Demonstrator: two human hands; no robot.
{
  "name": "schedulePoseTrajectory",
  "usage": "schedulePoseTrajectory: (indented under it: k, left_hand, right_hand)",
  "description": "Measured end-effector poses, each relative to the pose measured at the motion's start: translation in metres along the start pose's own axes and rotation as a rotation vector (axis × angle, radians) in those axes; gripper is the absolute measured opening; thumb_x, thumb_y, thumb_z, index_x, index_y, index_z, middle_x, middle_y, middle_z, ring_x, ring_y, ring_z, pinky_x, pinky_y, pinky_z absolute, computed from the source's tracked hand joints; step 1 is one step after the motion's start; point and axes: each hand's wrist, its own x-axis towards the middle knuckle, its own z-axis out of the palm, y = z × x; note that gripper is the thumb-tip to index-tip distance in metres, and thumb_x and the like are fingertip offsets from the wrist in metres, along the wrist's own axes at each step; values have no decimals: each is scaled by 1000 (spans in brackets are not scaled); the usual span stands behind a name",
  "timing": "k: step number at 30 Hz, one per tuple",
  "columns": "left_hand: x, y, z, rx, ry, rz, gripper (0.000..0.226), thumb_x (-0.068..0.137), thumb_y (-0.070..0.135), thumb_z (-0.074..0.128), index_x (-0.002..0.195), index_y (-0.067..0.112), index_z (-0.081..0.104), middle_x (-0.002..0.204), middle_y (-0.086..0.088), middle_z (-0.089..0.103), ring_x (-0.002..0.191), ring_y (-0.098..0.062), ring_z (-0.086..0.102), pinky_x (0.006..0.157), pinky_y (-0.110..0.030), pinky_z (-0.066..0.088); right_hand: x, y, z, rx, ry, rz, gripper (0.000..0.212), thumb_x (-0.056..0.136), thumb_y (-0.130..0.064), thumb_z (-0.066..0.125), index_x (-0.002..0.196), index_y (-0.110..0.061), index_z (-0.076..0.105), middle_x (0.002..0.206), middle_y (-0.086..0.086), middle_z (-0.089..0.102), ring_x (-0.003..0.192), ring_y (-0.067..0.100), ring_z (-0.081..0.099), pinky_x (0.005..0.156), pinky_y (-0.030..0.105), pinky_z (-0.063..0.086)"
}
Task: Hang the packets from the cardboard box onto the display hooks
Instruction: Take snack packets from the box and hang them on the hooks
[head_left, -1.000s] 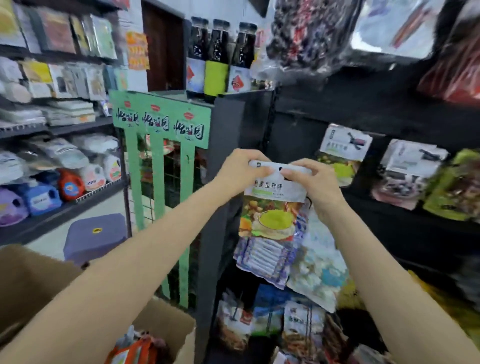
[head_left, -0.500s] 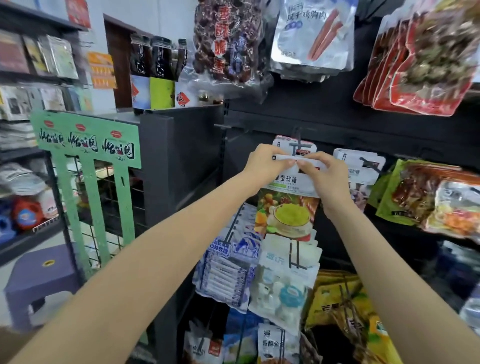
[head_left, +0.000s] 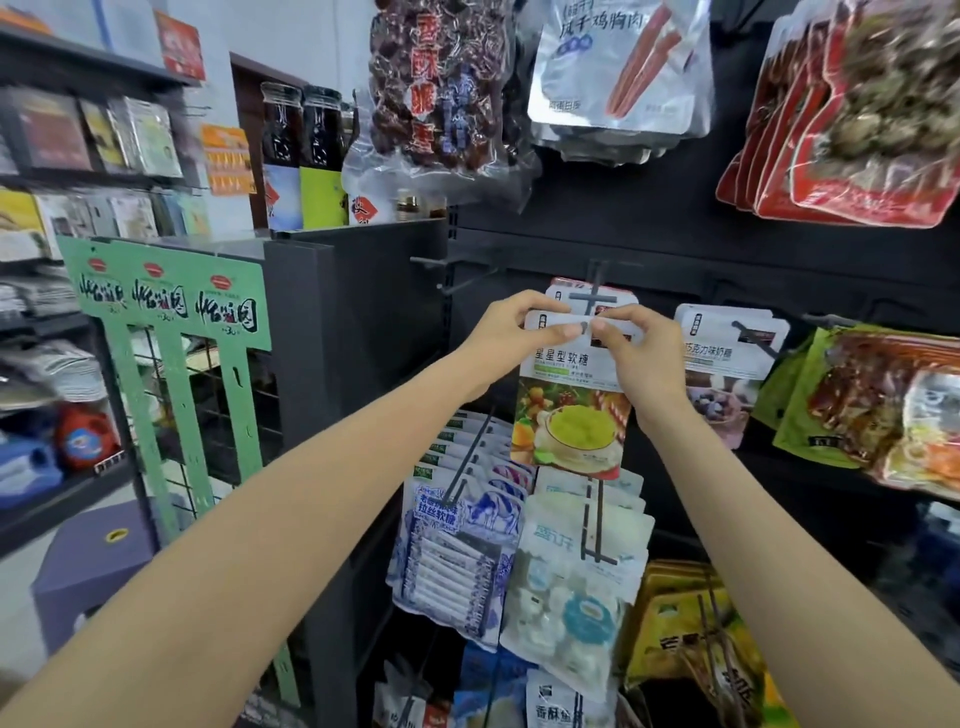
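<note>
Since a second ago we have lifted the packet up to the display hook, leaving the cardboard box out of view. Our left hand and right hand both pinch its white top edge, just before a matching packet already hung. Around us: black pegboard wall, green rack, purple stool, dark bottles.

two hands, one held packet, two dark bottles, one purple stool
</note>
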Motion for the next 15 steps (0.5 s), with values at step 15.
schedulePoseTrajectory:
  k: [15]
  left_hand:
    - [42,-37,7,5,-54,-30,33,93,39,55,126,40,51,135,-2,51,126,-19,46,104,-40,40]
  right_hand:
    - [47,22,22,-166,114,-13,7,88,-7,60,90,-13,63,103,3,67,91,16,58,73,25,43]
